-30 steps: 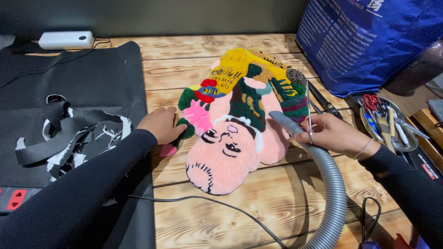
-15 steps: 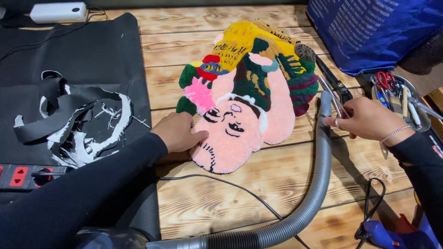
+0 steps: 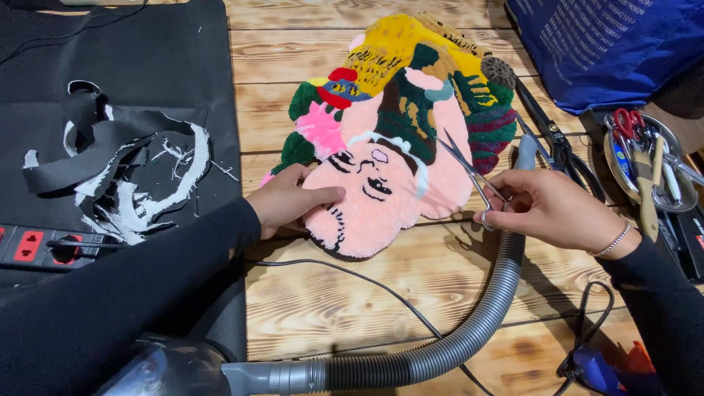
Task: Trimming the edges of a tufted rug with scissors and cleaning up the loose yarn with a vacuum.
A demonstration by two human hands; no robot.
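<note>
Near the middle of the wooden table (image 3: pixel 323 308), the left hand (image 3: pixel 290 202) presses flat on the tufted rug (image 3: pixel 389 169); the right hand (image 3: pixel 546 209) grips small scissors (image 3: pixel 469 172), blades apart over its pink face. Backing scraps (image 3: pixel 125 183) lie cut; fine trimming seems underway.

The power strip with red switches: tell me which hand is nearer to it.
Left. The left hand rests on the tufted rug's pink edge, right of the power strip past the black cloth. The right hand, holding small scissors, is beyond the rug.

Grey vacuum hose (image 3: pixel 469 323), blue bag (image 3: pixel 609 44), black shears (image 3: pixel 561 143), red-switched power strip (image 3: pixel 37 246), fabric scraps (image 3: pixel 125 176).
</note>
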